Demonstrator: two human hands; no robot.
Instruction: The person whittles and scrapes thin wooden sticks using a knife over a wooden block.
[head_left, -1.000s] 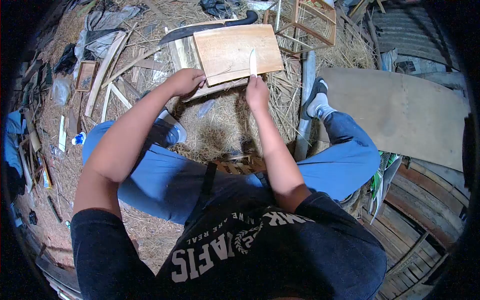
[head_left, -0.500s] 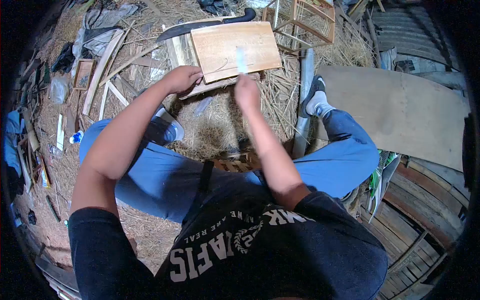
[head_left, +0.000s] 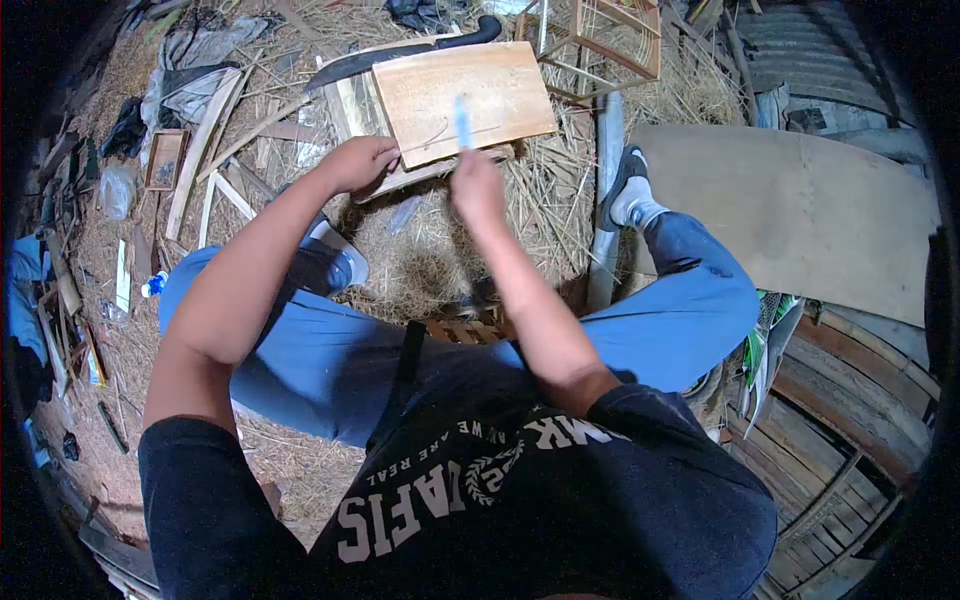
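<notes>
– What do we have in our right hand (head_left: 478, 185)?
– A knife (head_left: 462, 122). Our fingers are curled tight around its handle, and the blurred blade points to the far side, over the board (head_left: 465, 95). We cannot tell whether it touches the wood.
– And our left hand (head_left: 357, 165)?
– At the board's near left corner, fingers bent against the edge. We cannot tell whether they pinch it or only press.
– Where does the board sit?
– In front of us, a little tilted, on top of a rougher wooden base (head_left: 355, 105) that shows beyond its left and near edges.
– What lies along its far edge?
– A machete (head_left: 400, 58), its dark blade towards the left and its black handle towards the right.
– And farther out?
– To the far right we see a slatted wooden frame (head_left: 617, 58); on the near side of that, a grey pole (head_left: 605, 200) runs beside our right foot (head_left: 630, 205). Well to the right is a broad brown sheet (head_left: 780, 220).
– On the left?
– A small wooden box (head_left: 151, 160) and, just beside it, a clear plastic bag (head_left: 117, 193), amid scattered straw.
</notes>
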